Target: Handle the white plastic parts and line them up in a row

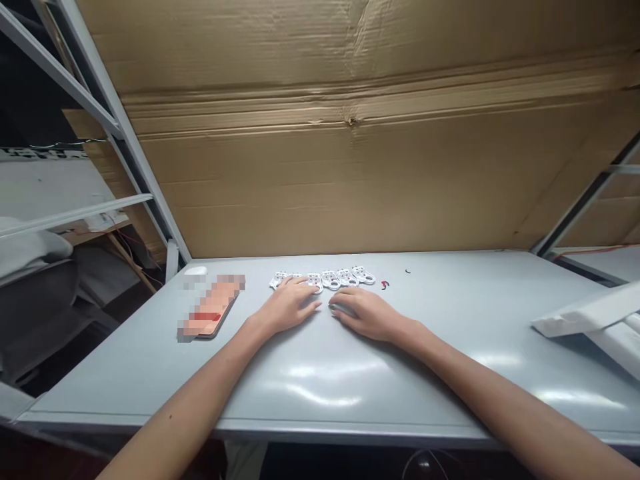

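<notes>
Several small white plastic pieces (347, 278), each with a round hole and tiny red and dark marks, lie in a row near the back of the grey table. My left hand (289, 305) rests palm down at the left end of this row, fingers spread and covering parts of the pieces there. Just in front of the middle of the row lies my right hand (367, 313), its fingers stretched loosely to the left with a gap between them. Nothing shows in either hand, though the undersides of both palms are hidden.
Tiny red and black bits (385, 285) lie right of the row, with a small dark bit (407, 271) farther off. A phone-shaped object (213, 310), partly blurred, and a white case (195, 272) are at left. White wrapped parts (590, 313) jut in at right. Cardboard (350, 187) closes the back.
</notes>
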Demonstrator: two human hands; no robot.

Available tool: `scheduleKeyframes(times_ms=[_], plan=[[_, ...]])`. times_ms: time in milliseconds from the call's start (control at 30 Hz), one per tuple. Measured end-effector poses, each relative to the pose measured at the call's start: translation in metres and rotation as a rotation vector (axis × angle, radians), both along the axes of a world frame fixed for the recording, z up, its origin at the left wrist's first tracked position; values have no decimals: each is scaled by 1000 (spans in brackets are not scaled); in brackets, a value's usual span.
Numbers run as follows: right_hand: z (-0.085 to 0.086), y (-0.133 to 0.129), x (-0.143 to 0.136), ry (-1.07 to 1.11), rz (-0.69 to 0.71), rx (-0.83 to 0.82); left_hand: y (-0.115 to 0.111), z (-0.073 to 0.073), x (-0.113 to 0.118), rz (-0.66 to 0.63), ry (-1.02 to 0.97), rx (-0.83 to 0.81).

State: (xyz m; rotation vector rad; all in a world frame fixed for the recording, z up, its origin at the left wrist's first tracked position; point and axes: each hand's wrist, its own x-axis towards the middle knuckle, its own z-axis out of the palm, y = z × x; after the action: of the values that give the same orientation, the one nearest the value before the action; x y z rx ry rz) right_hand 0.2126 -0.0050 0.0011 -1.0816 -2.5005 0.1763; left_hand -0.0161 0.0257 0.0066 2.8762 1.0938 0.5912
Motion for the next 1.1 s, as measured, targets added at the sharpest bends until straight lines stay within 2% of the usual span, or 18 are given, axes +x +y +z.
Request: scheduleKeyframes(times_ms=[133, 233, 333, 433, 633, 767, 967, 1100], plan=[[1, 2, 5, -58, -71, 30, -4, 4, 4, -45, -37, 18], [0, 2, 5, -58, -81, 34, -1, 2, 4, -55, -92, 29], [1, 0, 4, -50, -85, 27, 3, -4, 1, 44, -115, 59], [2, -1, 2, -53, -101, 23, 5, -8, -2, 151, -49, 20], [-4, 2, 4, 2, -135, 14, 2, -6, -1, 210, 45, -72], [-7, 4, 5, 75, -125, 21, 0, -2, 0, 174, 35, -65], [-2, 4, 4, 93, 40, 68, -2, 0, 1, -11, -18, -31], [0, 3, 4, 49, 55, 81, 0, -3, 0, 1, -33, -3]])
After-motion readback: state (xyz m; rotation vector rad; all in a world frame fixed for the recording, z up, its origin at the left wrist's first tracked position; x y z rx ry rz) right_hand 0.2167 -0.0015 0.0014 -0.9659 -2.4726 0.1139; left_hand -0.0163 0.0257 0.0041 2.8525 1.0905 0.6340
